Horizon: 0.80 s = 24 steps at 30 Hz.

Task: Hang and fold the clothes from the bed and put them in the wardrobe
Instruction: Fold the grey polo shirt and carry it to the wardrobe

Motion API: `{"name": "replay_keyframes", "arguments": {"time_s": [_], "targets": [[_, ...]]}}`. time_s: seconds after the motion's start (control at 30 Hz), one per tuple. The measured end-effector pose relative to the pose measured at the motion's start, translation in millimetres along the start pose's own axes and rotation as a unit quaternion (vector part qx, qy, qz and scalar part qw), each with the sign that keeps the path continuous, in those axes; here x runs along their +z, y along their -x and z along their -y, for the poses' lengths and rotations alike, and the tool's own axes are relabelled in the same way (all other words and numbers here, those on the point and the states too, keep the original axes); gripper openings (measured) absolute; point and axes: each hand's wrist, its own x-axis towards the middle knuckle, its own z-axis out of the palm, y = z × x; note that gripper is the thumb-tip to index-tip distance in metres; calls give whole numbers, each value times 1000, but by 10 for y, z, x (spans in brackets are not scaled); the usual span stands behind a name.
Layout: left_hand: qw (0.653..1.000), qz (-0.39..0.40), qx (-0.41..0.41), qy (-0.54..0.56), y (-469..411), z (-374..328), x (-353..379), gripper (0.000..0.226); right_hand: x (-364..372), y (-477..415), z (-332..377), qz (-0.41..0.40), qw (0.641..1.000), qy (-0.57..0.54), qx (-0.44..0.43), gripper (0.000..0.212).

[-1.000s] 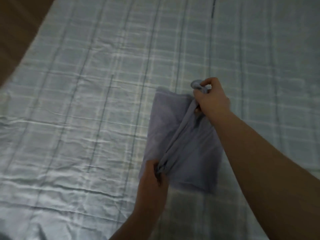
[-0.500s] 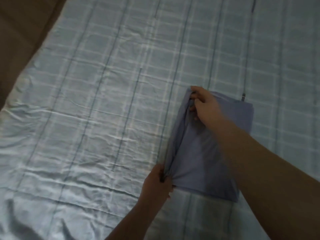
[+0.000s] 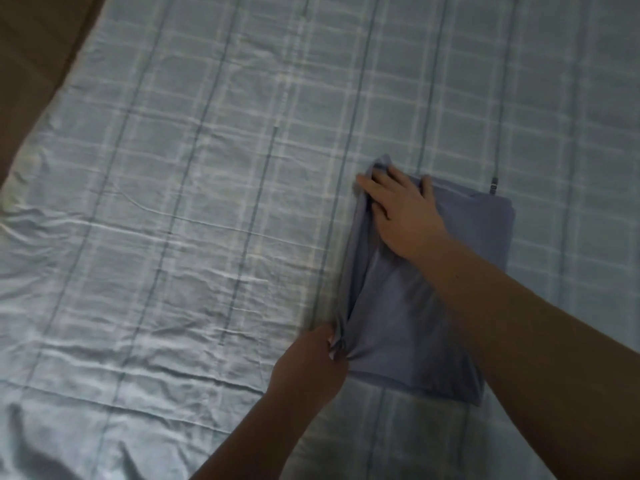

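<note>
**Blue-grey garment (image 3: 415, 323) held flat on the bed**

Head view. Cloth of a dull blue-grey is seen folded into a rough rectangle, laid on the bed sheet (image 3: 207, 202) to the right of the middle of the picture. Its right and near edges lie flat against the sheet. Its left edge is raised into a narrow ridge that runs from the near corner to the far corner.

The near left corner is pinched by the left hand (image 3: 308, 368). The fingers are curled tight round a small bunch of cloth, and the fabric is drawn into creases that fan out from that grip. The forearm comes in from the bottom edge.

The far left corner is covered by the right hand (image 3: 405, 213), which is laid palm down on the garment. The fingers are spread and mostly straight, pointing away from the person. The thumb (image 3: 363, 180) is stretched out to the left, over the edge of the cloth. A small peak of fabric stands up between thumb and fingers. Whether that peak is nipped or only pressed down cannot be told. The right forearm crosses the garment from the lower right.

The sheet is pale blue, checked with lighter bands and thin dark lines, and is wrinkled towards the left. A brown surface (image 3: 31, 64) is seen beyond the sheet's edge at the upper left.
</note>
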Motion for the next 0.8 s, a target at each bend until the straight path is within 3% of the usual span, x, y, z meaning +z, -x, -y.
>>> {"name": "replay_keyframes", "arguments": {"time_s": [0.13, 0.2, 0.3, 0.37, 0.5, 0.57, 0.67, 0.8], "targets": [[999, -35, 7, -25, 93, -107, -75, 33, -133, 203, -3, -165, 981, -93, 28, 45], [996, -82, 31, -20, 126, -178, -111, 47, -190, 437, -25, -188, 972, -134, 52, 38], [984, -148, 99, 30, 115, -245, -119, 62, -141, 969, -64, -174, 973, -133, 68, 33], [974, -162, 160, 6, 91, -248, -66, 64, -46, 1412, -128, -159, 977, -124, 73, 36], [915, -165, 320, -182, 90, -131, 150, 63, 164, 2289, -211, -139, 980, -111, 88, 40], [880, -141, 376, -255, 111, -49, 262, 64, 279, 2633, -191, -113, 989, -83, 57, 45], [838, -103, 408, -347, 53, 28, 301, 74, 426, 2921, -263, -56, 997, -36, -36, 55], [807, -91, 393, -430, -94, 26, 218, 96, 501, 2912, -478, 30, 997, 54, -55, 78]]}}
